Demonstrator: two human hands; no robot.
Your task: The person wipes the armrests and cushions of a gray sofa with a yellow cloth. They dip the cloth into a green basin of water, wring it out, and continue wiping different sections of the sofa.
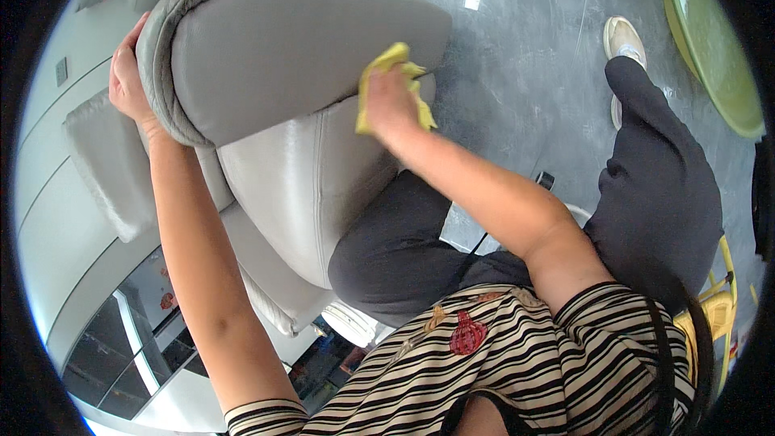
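Note:
A grey leather-like sofa with a padded armrest (266, 54) fills the upper left and middle of the head view, its seat cushion (284, 188) below. My right hand (393, 97), slightly blurred, holds a yellow cloth (396, 54) against the lower right part of the armrest. At the armrest's far left edge is my left hand (128, 82), its fingers curled behind the piped rim and partly hidden by it.
A large green basin (711, 42) stands on the grey floor (514, 72) at the upper right. A yellow metal-framed object (717, 315) is at the lower right. Another grey cushioned part (112, 163) and a wall with a socket plate (62, 71) are at left.

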